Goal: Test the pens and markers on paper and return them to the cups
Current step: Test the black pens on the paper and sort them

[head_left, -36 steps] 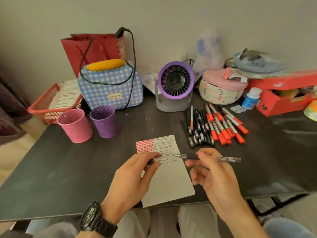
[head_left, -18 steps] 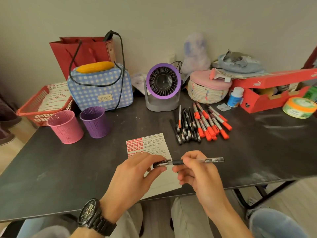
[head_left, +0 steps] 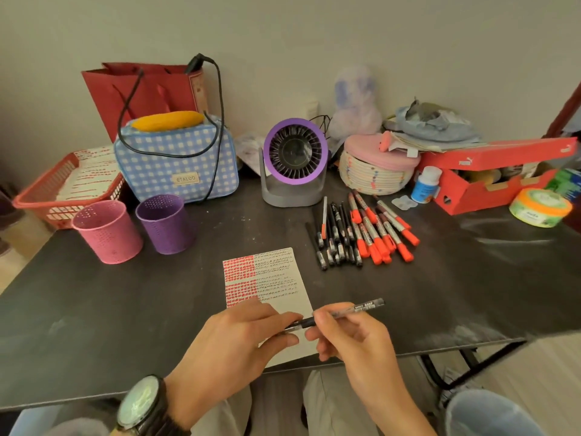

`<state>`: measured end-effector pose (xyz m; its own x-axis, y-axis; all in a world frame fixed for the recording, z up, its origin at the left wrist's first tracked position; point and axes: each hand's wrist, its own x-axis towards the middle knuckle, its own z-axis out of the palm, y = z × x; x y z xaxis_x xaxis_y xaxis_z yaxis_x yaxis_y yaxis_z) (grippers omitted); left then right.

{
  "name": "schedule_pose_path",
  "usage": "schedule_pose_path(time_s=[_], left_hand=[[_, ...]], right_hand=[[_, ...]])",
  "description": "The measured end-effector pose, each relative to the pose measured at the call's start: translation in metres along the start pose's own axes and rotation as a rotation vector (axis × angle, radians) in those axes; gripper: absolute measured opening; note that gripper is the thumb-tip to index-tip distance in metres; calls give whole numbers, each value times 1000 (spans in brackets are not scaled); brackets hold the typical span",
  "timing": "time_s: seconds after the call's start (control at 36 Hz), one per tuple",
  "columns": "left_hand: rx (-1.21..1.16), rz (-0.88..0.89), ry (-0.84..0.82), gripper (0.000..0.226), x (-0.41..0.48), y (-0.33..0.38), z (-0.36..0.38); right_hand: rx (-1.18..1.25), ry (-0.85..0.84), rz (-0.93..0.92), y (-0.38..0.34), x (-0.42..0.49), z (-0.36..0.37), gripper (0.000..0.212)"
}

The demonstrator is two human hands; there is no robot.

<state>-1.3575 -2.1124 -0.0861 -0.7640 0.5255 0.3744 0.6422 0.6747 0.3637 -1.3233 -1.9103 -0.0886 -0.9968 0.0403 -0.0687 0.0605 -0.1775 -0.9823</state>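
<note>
At far left, cups: a pink cup [head_left: 107, 236] and a purple cup [head_left: 165, 226] stand upright, just beside each other, on the dark table [head_left: 94, 309]; no pen shows above either rim.
Paper: the sheet [head_left: 273, 278] lies flat at the table's near edge. Its far part is filled with red and black test marks; its near part is partly hidden by the hands.
Left hand: the left hand [head_left: 239, 341] pinches the pen's dark front end between thumb and forefinger.
Pen: the pen [head_left: 342, 311] hangs roughly level over the paper's near part, tail pointing right.
Right hand: the right hand [head_left: 352, 338] pinches the barrel; its other fingers curl beneath.
Pile: black pens and orange-capped markers [head_left: 361, 234] lie side by side, right of the paper, well apart from the cups.
Step in hand: probably cap work at the tip; whether going on or coming off, I cannot tell.
Next move: if uncapped, bring the tip down onto bare paper; if capped, carry the pen left across the table and drop it into a cup.
</note>
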Motion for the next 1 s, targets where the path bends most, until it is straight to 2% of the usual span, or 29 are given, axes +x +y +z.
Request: schedule_pose_path(time_s=[0.11, 0.19, 0.25, 0.31, 0.42, 0.56, 0.64, 0.72, 0.83, 1.0], left_hand=[[-54, -124, -177, 48, -9, -6, 0], [-88, -197, -204, 47, -21, -14, -1], [-118, -277, -169, 38, -31, -21, -7], [-132, -376, -60, 27, -45, -34, -16], [10, -664, 151, 21, -80, -70, -36], [57, -939, 170, 33, -109, -98, -56], [103, -990, 230, 28, -116, -104, -57], [348, -1007, 259, 24, -123, -106, -54], [569, -998, 348, 18, -129, -101, -45], [629, -976, 374, 22, -131, -96, -42]], right_hand=[[-66, -92, 62, 5, 3, -3, 22], [-162, -170, 136, 9, 8, -3, 26], [-315, -228, 132, 13, 15, -2, 13], [-510, -209, 31, 15, 24, -3, 8], [-775, -118, -191, 15, 45, -7, 37], [-1046, -77, -228, 25, 73, -3, 59], [-1179, -79, -173, 33, 78, 4, 68], [-1281, -103, -139, 39, 79, 7, 81], [-1324, -115, -188, 46, 80, 2, 78], [-1423, -143, -222, 48, 77, 4, 74]])
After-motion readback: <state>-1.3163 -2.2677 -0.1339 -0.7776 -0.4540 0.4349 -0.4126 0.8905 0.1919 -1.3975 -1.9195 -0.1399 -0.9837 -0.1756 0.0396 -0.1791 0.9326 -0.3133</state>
